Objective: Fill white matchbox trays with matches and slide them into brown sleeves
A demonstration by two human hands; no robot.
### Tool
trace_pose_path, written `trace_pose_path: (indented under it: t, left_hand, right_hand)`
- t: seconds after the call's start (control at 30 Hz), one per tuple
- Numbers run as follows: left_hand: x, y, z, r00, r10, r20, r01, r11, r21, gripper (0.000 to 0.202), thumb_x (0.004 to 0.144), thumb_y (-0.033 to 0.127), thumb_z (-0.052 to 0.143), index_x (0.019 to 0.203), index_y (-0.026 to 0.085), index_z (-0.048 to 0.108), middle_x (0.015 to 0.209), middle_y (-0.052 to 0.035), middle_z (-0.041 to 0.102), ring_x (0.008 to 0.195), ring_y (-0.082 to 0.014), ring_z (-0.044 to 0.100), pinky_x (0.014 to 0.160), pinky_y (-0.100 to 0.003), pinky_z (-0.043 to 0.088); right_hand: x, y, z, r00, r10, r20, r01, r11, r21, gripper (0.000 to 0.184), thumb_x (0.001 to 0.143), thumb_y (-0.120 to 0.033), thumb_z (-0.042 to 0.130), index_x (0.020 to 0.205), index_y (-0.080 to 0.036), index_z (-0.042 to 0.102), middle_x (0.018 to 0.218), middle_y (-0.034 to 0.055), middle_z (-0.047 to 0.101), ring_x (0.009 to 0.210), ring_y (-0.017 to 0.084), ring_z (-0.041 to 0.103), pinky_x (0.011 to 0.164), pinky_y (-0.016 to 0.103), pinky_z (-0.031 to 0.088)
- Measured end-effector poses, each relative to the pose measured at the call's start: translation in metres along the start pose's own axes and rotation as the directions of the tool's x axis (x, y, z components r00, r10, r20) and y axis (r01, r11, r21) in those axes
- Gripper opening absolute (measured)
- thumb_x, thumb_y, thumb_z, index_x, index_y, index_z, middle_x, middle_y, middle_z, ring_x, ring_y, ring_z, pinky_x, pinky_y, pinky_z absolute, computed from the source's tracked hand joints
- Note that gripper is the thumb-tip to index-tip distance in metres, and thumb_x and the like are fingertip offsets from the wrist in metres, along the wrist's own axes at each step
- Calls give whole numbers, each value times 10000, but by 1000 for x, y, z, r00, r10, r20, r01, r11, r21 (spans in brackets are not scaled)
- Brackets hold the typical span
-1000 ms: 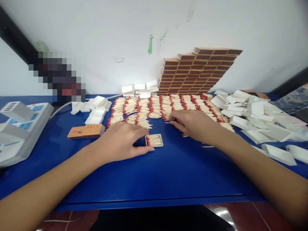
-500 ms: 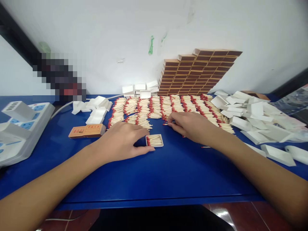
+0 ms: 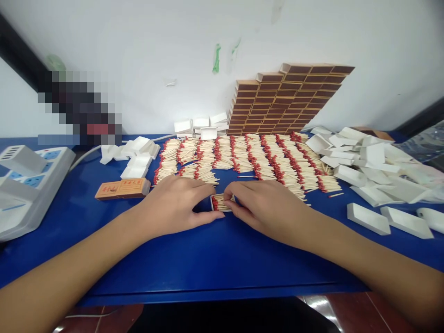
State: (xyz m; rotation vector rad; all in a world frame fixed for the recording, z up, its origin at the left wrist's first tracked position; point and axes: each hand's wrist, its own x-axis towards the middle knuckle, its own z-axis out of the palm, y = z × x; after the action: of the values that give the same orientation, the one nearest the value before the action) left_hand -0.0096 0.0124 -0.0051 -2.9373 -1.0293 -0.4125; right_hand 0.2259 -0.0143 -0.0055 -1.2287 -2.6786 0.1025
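A small white matchbox tray (image 3: 219, 202) filled with red-tipped matches lies on the blue table (image 3: 222, 259), between my two hands. My left hand (image 3: 175, 203) rests beside its left end, thumb and fingers curled around it. My right hand (image 3: 262, 203) has its fingertips pinched over the tray's right end, apparently on matches, and hides that end. Behind the hands, rows of loose matches (image 3: 249, 159) lie spread across the table.
An orange matchbox (image 3: 123, 188) lies to the left. A stack of brown matchbox sleeves (image 3: 287, 99) leans on the wall. White empty trays (image 3: 367, 162) pile up at the right, others (image 3: 137, 155) at the left. A grey power strip (image 3: 24, 185) sits far left.
My right hand has come back from the rows of loose matches to the tray in front of me. My left hand has stayed at the tray.
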Motion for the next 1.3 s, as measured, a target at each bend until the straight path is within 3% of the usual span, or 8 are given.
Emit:
trace_pose_path:
  t: [0.17, 0.37, 0.47, 0.6, 0.7, 0.83, 1.3]
  left_hand:
    - [-1, 0, 0, 1000, 13, 16, -13, 1000, -4, 386, 985, 566, 615, 858, 203, 647, 761, 7, 726, 656, -161, 664, 577, -299, 350]
    - [-1, 0, -1, 1000, 8, 12, -8, 1000, -5, 389, 976, 564, 634, 842, 199, 652, 775, 7, 735, 640, -151, 655, 561, -294, 340]
    - [0, 0, -3, 999, 8, 39, -8, 1000, -16, 365, 974, 554, 645, 897, 199, 677, 794, 10, 741, 678, -157, 675, 579, -295, 365]
    - [0, 0, -4, 998, -5, 57, 6, 1000, -16, 367, 971, 557, 654, 897, 198, 680, 797, 10, 738, 684, -154, 677, 594, -293, 377]
    - [-1, -1, -4, 998, 0, 58, 1, 1000, -19, 356, 981, 551, 643, 916, 204, 686, 809, 11, 740, 721, -159, 691, 619, -291, 389]
    - [-1, -1, -3, 998, -6, 63, 6, 1000, -3, 382, 978, 572, 634, 914, 199, 687, 801, 3, 739, 699, -158, 680, 607, -291, 388]
    - [-2, -2, -3, 997, -7, 71, 9, 1000, -22, 367, 983, 560, 630, 935, 201, 690, 826, 4, 742, 718, -164, 686, 620, -299, 394]
  right_hand:
    - [-2, 5, -3, 999, 17, 35, -20, 998, 63, 180, 1070, -283, 482, 1067, -202, 643, 937, 57, 772, 801, 219, 706, 654, 323, 379]
    - [-1, 13, -3, 998, -55, 23, 49, 982, 183, 189, 1069, -277, 492, 1037, -214, 668, 936, 34, 756, 803, 184, 685, 676, 304, 395]
    - [1, 20, -6, 1000, -1, -17, 3, 990, 138, 153, 1039, -280, 542, 1028, -225, 685, 894, 22, 754, 754, 174, 670, 651, 296, 378]
    - [5, 41, -9, 983, 161, -86, -163, 987, -14, 179, 1018, -263, 539, 1037, -214, 711, 903, 46, 770, 769, 199, 676, 649, 302, 364]
    - [8, 59, -7, 973, 226, -40, -228, 970, -78, 181, 1006, -268, 547, 1006, -209, 718, 866, 53, 763, 751, 208, 662, 636, 305, 352]
    - [10, 69, -5, 973, 232, 0, -231, 969, -81, 162, 999, -247, 537, 948, -206, 685, 839, 47, 749, 739, 200, 644, 627, 305, 338]
    - [10, 66, -6, 968, 249, 24, -245, 963, -114, 171, 1017, -277, 524, 965, -215, 675, 857, 54, 753, 771, 216, 660, 626, 304, 331]
